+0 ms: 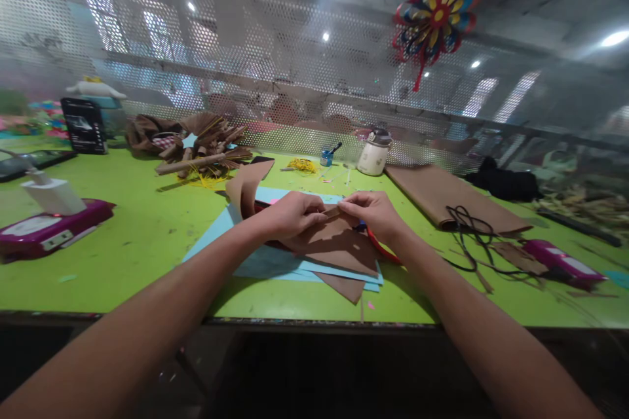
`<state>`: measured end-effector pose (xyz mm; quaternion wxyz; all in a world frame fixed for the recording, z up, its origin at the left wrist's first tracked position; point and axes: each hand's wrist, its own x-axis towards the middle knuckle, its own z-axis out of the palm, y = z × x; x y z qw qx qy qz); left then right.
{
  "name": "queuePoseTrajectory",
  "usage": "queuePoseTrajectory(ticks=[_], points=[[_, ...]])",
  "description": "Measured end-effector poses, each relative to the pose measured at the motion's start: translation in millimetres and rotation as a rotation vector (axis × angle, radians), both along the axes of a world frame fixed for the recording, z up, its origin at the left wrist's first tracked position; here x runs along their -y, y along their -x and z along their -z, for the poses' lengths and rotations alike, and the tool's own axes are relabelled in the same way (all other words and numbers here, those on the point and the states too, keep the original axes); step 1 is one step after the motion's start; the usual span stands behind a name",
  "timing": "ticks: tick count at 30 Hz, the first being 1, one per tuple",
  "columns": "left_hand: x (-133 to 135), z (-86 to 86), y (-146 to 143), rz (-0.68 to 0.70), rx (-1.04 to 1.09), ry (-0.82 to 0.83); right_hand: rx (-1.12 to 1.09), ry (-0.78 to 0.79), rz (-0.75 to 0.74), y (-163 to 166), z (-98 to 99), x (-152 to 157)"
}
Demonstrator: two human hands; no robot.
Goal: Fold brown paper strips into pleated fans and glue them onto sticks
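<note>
Both hands meet above the middle of the work, pinching one narrow folded strip of brown paper (333, 212) between them: the person's left hand (301, 215) has its fingers curled over the strip's near end, and the right hand (376, 211) nips the other end between thumb and fingertips, a two-ended grip that probably keeps so slight a piece taut and flat. The strip lies just over a broad matt brown paper sheet (339, 245), which rests on a loose stack of pale blue paper sheets (211, 242), perhaps put there as a backing for the work. To the left, a curled flap of brown paper (248, 184) stands up in a loose roll, seemingly because nothing presses it down. A red curved handle (384, 250), perhaps of scissors, shows partly under the right wrist, likely left within easy reach; the rest of it is hidden. Farther off on the bright green tabletop (147, 236), a white bottle with a dark lid (372, 156) and a large folded brown sheet (445, 196) sit apart from the hands, presumably to leave elbow room
</note>
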<state>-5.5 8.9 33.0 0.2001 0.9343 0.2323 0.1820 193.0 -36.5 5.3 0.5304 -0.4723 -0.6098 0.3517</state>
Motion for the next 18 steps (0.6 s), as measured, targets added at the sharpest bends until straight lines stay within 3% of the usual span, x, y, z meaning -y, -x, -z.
queuePoseTrajectory(ticks=[5, 12, 18], points=[[-1, -1.3, 2, 0.050, 0.028, 0.063, -0.039, -0.014, -0.027, -3, -4.5, 2], [-1, -1.2, 2, 0.122, 0.069, 0.149, -0.013, 0.159, -0.209, -2, -13.0, 11], [0, 2.3, -1, 0.103, 0.055, 0.129, 0.063, 0.083, -0.135, -1, -9.6, 10]])
